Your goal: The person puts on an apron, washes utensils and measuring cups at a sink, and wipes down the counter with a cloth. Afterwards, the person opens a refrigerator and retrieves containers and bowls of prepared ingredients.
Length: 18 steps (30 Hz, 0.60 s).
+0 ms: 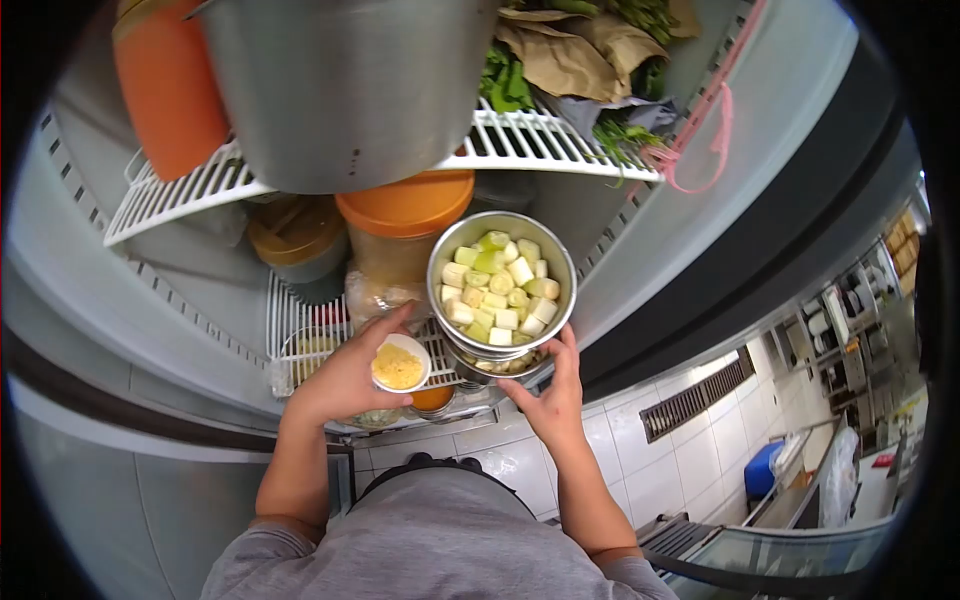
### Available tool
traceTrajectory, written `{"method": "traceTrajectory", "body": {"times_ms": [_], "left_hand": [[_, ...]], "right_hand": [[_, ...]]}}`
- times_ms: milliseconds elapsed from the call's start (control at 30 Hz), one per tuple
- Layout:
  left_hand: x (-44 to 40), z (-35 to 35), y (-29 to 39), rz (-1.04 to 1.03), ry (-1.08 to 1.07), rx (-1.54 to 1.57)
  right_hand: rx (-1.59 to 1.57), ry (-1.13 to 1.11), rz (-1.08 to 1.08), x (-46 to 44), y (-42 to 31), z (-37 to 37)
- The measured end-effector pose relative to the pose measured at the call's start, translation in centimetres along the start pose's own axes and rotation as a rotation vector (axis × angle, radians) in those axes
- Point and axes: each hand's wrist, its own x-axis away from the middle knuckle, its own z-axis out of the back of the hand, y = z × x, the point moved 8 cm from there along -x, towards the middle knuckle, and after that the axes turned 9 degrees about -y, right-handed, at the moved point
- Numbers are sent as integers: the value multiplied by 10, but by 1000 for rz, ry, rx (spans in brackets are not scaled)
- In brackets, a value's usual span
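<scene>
My left hand is closed around a small white cup of yellow, finely chopped or grated food. With thumb and fingers on its rim, my right hand grips a lower metal bowl that holds pale pieces, mostly hidden. Above this bowl sits a metal container full of pale green and white cut vegetable chunks, perhaps leek. Both hands are inside the open fridge, at its lower wire shelf.
A large metal pot, an orange container and paper-wrapped greens stand on the upper rack. Behind my hands is an orange-lidded tub beside a brown-lidded jar. The tiled floor has a drain grate.
</scene>
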Motion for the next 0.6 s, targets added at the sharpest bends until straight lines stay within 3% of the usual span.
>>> {"method": "traceTrajectory", "body": {"times_ms": [100, 167, 267, 300, 400, 433, 500, 600], "left_hand": [[31, 15, -28, 86, 165, 36], [53, 38, -55, 286, 492, -234], [63, 46, -98, 478, 640, -494], [62, 43, -110, 477, 641, -493], [72, 40, -76, 349, 937, -710], [64, 32, -60, 339, 930, -712], [38, 0, -45, 77, 770, -77], [-16, -46, -4, -17, 600, -7]], "right_hand": [[143, -29, 80, 5, 4, -6], [179, 34, 81, 8, 6, -2], [160, -10, 65, 6, 4, -5], [89, -33, 50, 6, 6, -6], [58, -53, 45, 2, 13, -7], [23, -63, 61, -1, 13, -7], [9, -19, 46, -3, 16, -4], [10, 14, 89, -1, 19, -6]]}}
